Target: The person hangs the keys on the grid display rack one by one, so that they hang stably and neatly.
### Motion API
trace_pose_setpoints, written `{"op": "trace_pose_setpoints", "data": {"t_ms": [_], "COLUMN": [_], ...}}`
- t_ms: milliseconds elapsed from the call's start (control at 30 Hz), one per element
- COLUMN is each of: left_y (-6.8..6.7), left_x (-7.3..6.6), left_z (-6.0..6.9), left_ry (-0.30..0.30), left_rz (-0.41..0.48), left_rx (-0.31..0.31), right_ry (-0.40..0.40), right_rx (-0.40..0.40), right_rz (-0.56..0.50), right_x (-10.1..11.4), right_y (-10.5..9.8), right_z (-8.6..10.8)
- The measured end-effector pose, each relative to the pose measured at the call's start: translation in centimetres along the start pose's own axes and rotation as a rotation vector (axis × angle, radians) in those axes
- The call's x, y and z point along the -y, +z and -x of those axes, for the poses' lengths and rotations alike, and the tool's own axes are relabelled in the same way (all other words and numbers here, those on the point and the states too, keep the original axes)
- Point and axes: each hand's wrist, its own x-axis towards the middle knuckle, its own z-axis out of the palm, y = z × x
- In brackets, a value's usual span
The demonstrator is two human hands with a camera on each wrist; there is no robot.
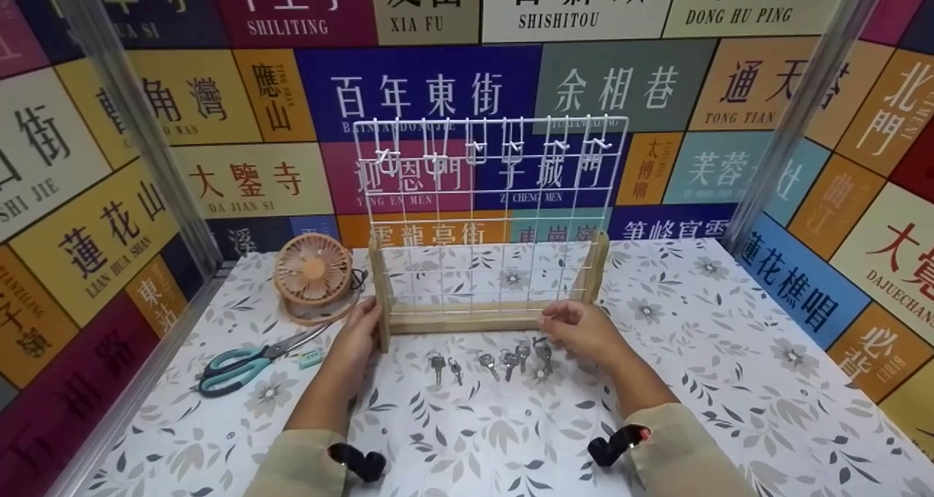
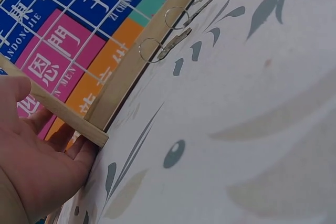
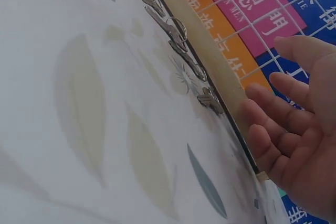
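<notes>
White grid stands on the desk behind keys; left grip pinches its wooden post, right grip loosely curled, holding nothing, near the base

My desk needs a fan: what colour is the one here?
Peachy orange; the fan shows best in the head view.

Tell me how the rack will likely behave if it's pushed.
The rack should stay fairly stiff, since its wires run straight in a regular grid. It is probably light for its size, being mostly open gaps. Pushed near the top, it may tip, as it stands tall above its low wooden bar.
</notes>
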Motion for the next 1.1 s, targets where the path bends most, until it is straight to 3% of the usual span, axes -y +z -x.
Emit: {"op": "trace_pose_setpoints", "data": {"t_ms": [200, 467, 667, 1100], "left_y": [0.0, 0.0, 0.0, 0.1], "left_x": [0.1, 0.1, 0.1, 0.2], "left_z": [0.1, 0.0, 0.0, 0.0], "left_ry": [-0.014, 0.006, -0.006, 0.039], "left_rz": [0.005, 0.047, 0.049, 0.029], "left_rx": [-0.005, 0.011, 0.004, 0.002], "right_ry": [0.005, -0.074, -0.080, -0.104], "right_rx": [0.049, 0.091, 0.093, 0.101], "right_rz": [0.013, 0.080, 0.144, 0.262], "right_x": [-1.4, -1.8, -2.0, -1.5], "right_y": [0.2, 0.4, 0.6, 0.7], "right_z": [-0.1, -0.5, -0.5, -0.4]}}
